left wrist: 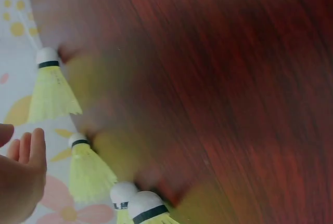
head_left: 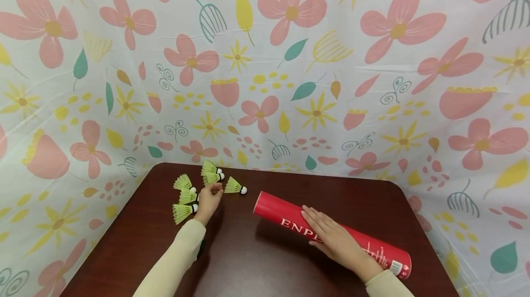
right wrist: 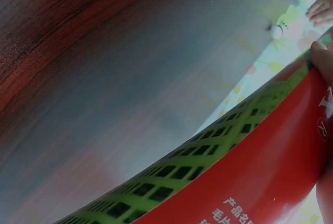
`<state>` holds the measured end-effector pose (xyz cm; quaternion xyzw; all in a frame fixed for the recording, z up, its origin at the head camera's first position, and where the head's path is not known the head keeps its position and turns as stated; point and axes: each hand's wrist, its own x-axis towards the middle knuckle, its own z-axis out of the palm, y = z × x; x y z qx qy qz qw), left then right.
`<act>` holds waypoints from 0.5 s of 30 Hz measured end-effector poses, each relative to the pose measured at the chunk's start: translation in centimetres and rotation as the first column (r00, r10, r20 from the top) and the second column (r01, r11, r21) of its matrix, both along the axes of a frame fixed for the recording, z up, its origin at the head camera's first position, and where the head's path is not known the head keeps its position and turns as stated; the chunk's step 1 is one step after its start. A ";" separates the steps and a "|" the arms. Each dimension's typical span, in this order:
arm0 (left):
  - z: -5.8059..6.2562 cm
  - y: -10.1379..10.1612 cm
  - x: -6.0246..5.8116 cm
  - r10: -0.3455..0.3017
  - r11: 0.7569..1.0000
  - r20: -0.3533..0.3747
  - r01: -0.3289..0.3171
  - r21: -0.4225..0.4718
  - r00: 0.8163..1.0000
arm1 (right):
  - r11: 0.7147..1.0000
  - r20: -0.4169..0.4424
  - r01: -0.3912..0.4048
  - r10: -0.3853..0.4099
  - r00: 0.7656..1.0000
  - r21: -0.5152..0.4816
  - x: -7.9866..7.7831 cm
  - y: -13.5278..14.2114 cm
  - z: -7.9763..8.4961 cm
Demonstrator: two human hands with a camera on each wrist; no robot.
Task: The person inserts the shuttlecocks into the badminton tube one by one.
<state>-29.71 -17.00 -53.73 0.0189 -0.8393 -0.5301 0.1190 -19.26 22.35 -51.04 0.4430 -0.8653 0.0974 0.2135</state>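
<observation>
In the head view my left hand (head_left: 210, 201) hovers among yellow shuttlecocks at the table's far left. Its thumb stands apart from its loosely extended fingers in the left wrist view, with nothing between them. One shuttlecock (head_left: 233, 186) lies just right of the fingertips, cork to the right. Two overlapping ones (head_left: 210, 171) lie behind the hand; several more, including one shuttlecock (head_left: 183, 213), lie to its left. My right hand (head_left: 333, 239) grips a red shuttlecock tube (head_left: 383, 248) around its middle, thumb on the near side. The tube slants across the table's right half; its contents are hidden.
The dark brown table (head_left: 244, 260) has rounded far corners and a glossy top. A floral cloth (head_left: 265, 62) hangs behind it and along both sides. In the right wrist view, the tube's green patterned band (right wrist: 171, 174) shows beside its red surface.
</observation>
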 end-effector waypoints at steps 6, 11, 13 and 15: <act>-0.6 0.4 -1.8 -0.046 0.998 0.033 0.044 0.047 0.998 | 1.000 0.004 -0.006 0.006 1.000 -0.012 0.0 0.0 -0.1; -1.2 0.8 -2.5 -0.023 1.000 0.046 0.023 0.015 0.999 | 1.000 0.017 -0.004 0.004 1.000 -0.007 0.0 -0.1 -0.1; -1.3 1.0 -2.5 -0.008 1.000 0.041 0.008 -0.016 0.999 | 1.000 0.018 -0.004 0.004 1.000 -0.008 0.1 -0.1 -0.1; -1.5 1.1 -2.4 0.004 0.999 0.039 -0.002 -0.044 0.999 | 1.000 0.011 -0.007 0.007 1.000 -0.013 0.1 -0.2 -0.1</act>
